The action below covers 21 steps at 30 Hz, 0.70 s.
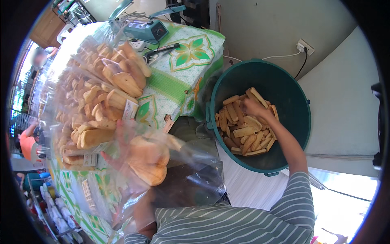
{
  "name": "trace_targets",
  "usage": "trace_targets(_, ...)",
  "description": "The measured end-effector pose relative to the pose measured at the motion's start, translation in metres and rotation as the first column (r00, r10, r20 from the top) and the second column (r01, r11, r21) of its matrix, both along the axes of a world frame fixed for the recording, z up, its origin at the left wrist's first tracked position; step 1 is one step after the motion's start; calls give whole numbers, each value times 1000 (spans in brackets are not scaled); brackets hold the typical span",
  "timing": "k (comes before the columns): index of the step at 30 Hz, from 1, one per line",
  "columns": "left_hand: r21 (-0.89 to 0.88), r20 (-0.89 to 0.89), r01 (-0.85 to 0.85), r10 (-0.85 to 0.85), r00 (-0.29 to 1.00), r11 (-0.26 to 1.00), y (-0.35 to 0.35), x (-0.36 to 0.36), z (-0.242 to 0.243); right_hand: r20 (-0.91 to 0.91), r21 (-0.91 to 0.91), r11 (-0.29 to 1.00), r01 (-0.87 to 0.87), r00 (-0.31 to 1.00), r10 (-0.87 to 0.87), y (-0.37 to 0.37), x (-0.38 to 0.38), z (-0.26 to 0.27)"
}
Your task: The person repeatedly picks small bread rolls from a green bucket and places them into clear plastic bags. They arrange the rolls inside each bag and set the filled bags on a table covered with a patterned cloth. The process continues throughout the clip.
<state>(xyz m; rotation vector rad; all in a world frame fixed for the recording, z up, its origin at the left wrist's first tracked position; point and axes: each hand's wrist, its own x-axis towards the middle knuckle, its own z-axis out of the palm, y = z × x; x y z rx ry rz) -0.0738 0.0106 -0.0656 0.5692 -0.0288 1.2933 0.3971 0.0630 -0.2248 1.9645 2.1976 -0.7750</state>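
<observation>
My left hand [117, 149] is behind or inside a clear plastic bag [195, 180] with several bread slices [149, 160] in it. The film and motion blur its fingers, but it supports the bag above my lap. My right hand [251, 106] reaches into a large green plastic tub [259, 169], among a heap of toasted bread sticks [245, 131]. Whether its fingers hold a piece cannot be made out. Left of the bag, many filled clear bags of bread slices [106, 100] are piled on the table, some with printed labels [130, 109].
A patterned tablecloth [195, 50] covers the table. At its far end stand a teal bag sealer [146, 30], a power strip [137, 45] and a black marker [163, 48]. A wall outlet [305, 47] with cords is behind the tub. People [27, 143] are at the far left, near a metal rack [45, 207].
</observation>
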Motion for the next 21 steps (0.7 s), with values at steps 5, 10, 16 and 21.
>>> trace_targets(5, -216, -177, -224, 187, 966, 950, -15, -6, -9, 164, -337, 941, 34, 986, 24, -51, 12, -127)
trace_targets(10, -232, -449, -378, 246, 859, 896, -23, 3, 8, 189, -275, 955, 107, 980, -55, -77, 18, -145)
trace_targets(16, -252, -398, -321, 205, 894, 913, -21, 17, 14, 246, -304, 952, -30, 963, 108, -47, 48, -107)
trace_targets(21, -263, -288, -271, 193, 938, 926, -23, 15, 2, -120, -545, 753, -368, 924, 364, -49, 37, -94)
